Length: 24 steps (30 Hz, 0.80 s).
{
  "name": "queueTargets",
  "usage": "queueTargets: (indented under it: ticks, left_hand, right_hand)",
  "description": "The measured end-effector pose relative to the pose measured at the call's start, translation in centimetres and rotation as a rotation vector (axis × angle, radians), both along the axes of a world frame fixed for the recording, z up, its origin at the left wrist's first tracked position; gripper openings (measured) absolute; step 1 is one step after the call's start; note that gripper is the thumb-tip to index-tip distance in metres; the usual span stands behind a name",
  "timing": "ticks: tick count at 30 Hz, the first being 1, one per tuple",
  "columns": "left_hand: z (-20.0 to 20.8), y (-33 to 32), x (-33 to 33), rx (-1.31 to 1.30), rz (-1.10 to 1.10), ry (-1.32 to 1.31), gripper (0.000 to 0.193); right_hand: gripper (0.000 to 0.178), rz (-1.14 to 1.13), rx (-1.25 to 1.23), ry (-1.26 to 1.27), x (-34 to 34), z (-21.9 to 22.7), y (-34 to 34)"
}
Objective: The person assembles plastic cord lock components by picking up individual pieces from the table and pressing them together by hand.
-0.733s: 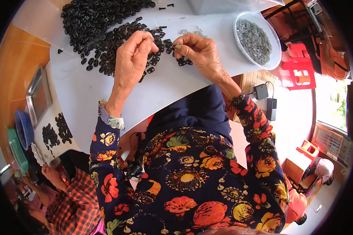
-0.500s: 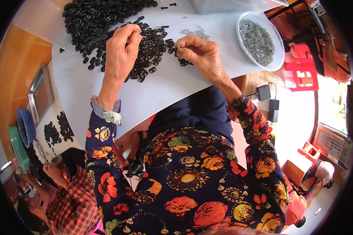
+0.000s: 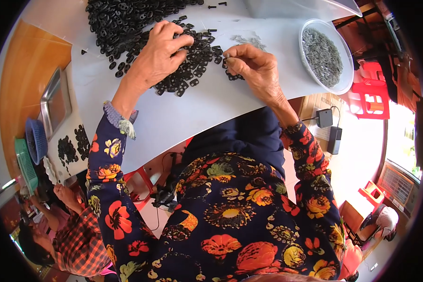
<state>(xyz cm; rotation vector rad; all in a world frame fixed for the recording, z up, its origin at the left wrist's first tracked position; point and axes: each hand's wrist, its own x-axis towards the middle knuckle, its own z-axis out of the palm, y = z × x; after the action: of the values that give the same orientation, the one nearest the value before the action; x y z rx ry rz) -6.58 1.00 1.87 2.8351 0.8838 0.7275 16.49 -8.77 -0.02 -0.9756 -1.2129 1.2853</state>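
My left hand (image 3: 160,55) is over a pile of small flat black parts with holes (image 3: 202,58), its fingers apart and curved downward. No part shows in its grip, though the fingertips partly hide what lies beneath. My right hand (image 3: 258,70) is closed in a pinch between thumb and forefinger. A tiny silvery piece (image 3: 227,55) sticks out at those fingertips. Close beside that hand are several black parts and a loose scatter of thin grey pieces (image 3: 249,41). Farther left rises a larger heap of black oval parts (image 3: 122,23).
A round clear tub (image 3: 303,56) full of small grey pieces stands near the table's right edge. A clear plastic bin (image 3: 305,10) is at the back. To the left are a metal tray (image 3: 56,101), baskets (image 3: 35,141) and a person in a checked shirt (image 3: 82,244).
My left hand has opened from a closed grip and swung right over the black parts. My right hand keeps its pinch. The whole view has shifted slightly.
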Motion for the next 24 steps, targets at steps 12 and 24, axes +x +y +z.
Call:
queueTargets:
  ticks: [12,24]
  left_hand:
    - [0.8,0.2,-3.2,0.018,0.105,-0.053,0.013]
    - [-0.5,0.5,-1.4,-0.022,0.133,0.025,0.007]
  right_hand:
    - [0.016,-0.002,-0.006,-0.013,-0.1,0.4,-0.4]
    - [0.012,0.001,0.001,-0.014,-0.3,0.6,-0.4]
